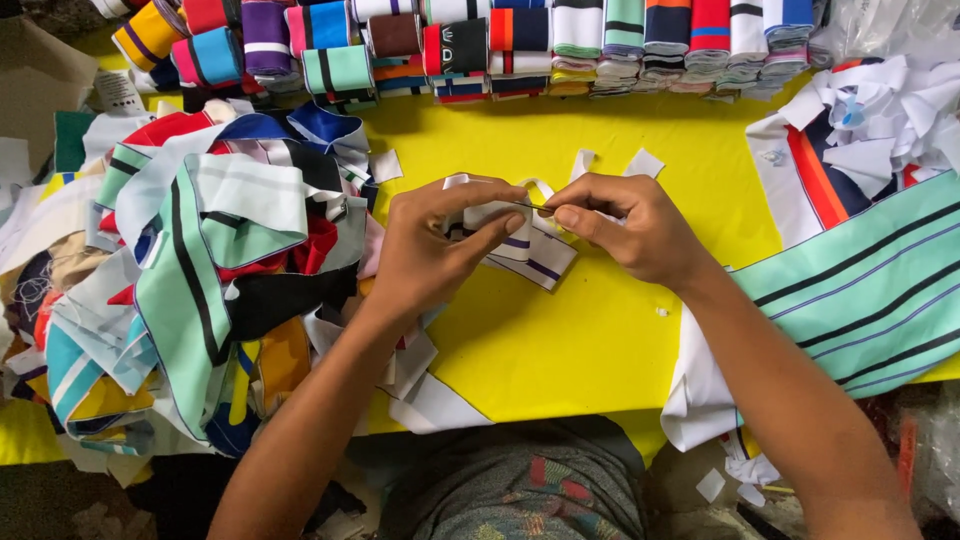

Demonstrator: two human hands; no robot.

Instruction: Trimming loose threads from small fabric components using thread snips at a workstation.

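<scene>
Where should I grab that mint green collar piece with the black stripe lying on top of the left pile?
Probably pinch the mint green collar piece at its lower end, coming from the near table edge: it lies long and flat atop the scrap pile, that end overhanging and free of other pieces.

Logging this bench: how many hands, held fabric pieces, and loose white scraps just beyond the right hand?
Hands: 2, left hand and right hand
White striped fabric piece, held: 1
Loose white scraps: 2
Total: 5
</scene>
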